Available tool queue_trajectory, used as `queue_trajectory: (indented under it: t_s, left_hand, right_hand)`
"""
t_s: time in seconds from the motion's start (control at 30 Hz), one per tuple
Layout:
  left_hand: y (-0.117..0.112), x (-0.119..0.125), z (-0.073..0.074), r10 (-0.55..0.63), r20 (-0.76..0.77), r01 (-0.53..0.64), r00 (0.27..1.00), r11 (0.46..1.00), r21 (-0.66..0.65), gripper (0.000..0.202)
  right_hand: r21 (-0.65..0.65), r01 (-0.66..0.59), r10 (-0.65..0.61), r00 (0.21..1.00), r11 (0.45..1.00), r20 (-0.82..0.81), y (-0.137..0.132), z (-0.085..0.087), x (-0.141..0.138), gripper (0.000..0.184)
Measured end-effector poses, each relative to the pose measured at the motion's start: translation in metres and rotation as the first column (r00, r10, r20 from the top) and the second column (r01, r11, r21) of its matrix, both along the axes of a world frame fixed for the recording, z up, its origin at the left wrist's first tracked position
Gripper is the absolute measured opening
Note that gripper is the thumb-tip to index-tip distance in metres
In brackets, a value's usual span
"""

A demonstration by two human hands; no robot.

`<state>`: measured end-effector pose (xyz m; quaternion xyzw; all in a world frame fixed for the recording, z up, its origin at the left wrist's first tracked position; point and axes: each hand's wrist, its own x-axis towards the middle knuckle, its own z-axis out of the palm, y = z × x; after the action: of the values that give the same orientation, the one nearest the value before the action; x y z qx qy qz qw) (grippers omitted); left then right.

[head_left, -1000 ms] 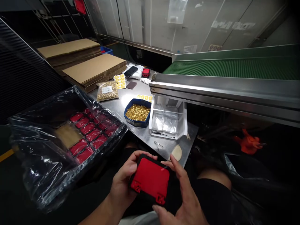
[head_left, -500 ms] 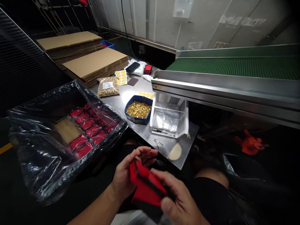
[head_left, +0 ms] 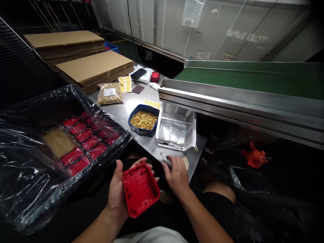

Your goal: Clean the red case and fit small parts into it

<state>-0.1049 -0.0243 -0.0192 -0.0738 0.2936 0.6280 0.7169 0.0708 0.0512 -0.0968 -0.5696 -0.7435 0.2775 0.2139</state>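
Now the fingers of the left hand are curled around the left edge of a red plastic cover, with the thumb on its near side, so the cover is gripped firmly. It is held above the person's lap, tilted, with its hollow ribbed inside turned up to the camera. The right hand is just beside it, at the near edge of the steel table. Its fingers are bent downward and close together over a small metal tool that lies there; I cannot tell if they already pinch it or only touch it. A pale round pad lies partly under this hand.

Further on the table stand a blue bowl full of small brass parts and, touching its right side, a white bin with clear bags inside. Behind them lie a bag of brass parts and yellow sticker sheets. To the left, a black crate lined with clear plastic holds rows of red covers. A green conveyor belt runs on the right.
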Motion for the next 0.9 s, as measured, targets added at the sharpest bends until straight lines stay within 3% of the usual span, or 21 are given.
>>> queue_trajectory:
  t_s: [0.07, 0.13, 0.2, 0.3, 0.43, 0.53, 0.6, 0.67, 0.77, 0.83, 0.9]
  left_hand:
    - [-0.002, -0.001, 0.002, 0.007, -0.017, -0.007, 1.000, 1.000, -0.026, 0.063]
    - [-0.005, 0.000, 0.004, 0.013, -0.038, -0.015, 0.999, 0.998, -0.054, 0.062]
    - [-0.007, 0.001, 0.005, 0.018, -0.062, -0.022, 0.998, 0.997, -0.068, 0.061]
    - [-0.008, 0.002, 0.007, 0.016, -0.109, -0.021, 0.994, 0.998, -0.052, 0.059]
    - [-0.006, 0.003, 0.008, 0.004, -0.170, -0.010, 0.985, 0.999, -0.035, 0.058]
    - [-0.005, 0.004, 0.009, -0.019, -0.232, 0.014, 0.973, 1.000, -0.024, 0.059]
    - [-0.005, 0.005, 0.009, -0.033, -0.283, 0.025, 0.959, 0.999, -0.033, 0.059]
    - [-0.006, 0.006, 0.009, -0.047, -0.325, 0.031, 0.944, 0.998, -0.052, 0.059]
    - [-0.008, 0.009, 0.007, -0.057, -0.347, 0.040, 0.936, 0.998, -0.057, 0.061]
    - [-0.009, 0.011, 0.006, -0.059, -0.362, 0.043, 0.930, 0.998, -0.051, 0.063]
    - [-0.010, 0.013, 0.006, -0.064, -0.390, 0.048, 0.919, 0.998, -0.049, 0.064]
  right_hand:
    - [0.063, -0.008, 0.005, 0.999, 0.998, 0.049, 0.016, -0.013, -0.004, 0.033]
    - [0.106, -0.039, 0.031, 0.997, 0.994, 0.078, 0.024, -0.019, -0.005, 0.021]
    - [0.145, -0.056, 0.047, 0.997, 0.988, 0.065, 0.026, -0.020, -0.004, 0.017]
    - [0.200, -0.057, 0.055, 0.998, 0.978, 0.015, 0.023, -0.020, 0.005, 0.025]
    - [0.184, -0.085, 0.088, 0.996, 0.979, -0.004, 0.022, -0.017, 0.014, 0.016]
    - [0.147, -0.044, 0.052, 0.997, 0.988, -0.050, 0.015, 0.006, 0.013, 0.017]
    - [0.063, -0.006, 0.016, 0.988, 0.998, -0.151, 0.001, 0.035, 0.009, 0.020]
    - [-0.090, -0.050, 0.021, 0.952, 0.995, -0.307, -0.015, 0.067, 0.003, 0.019]
    - [-0.270, -0.276, 0.130, 0.880, 0.922, -0.457, -0.036, 0.104, -0.009, 0.018]
    - [-0.372, -0.368, 0.150, 0.853, 0.852, -0.499, -0.044, 0.114, -0.017, 0.020]
    - [-0.444, -0.372, 0.124, 0.861, 0.815, -0.494, -0.048, 0.116, -0.024, 0.022]
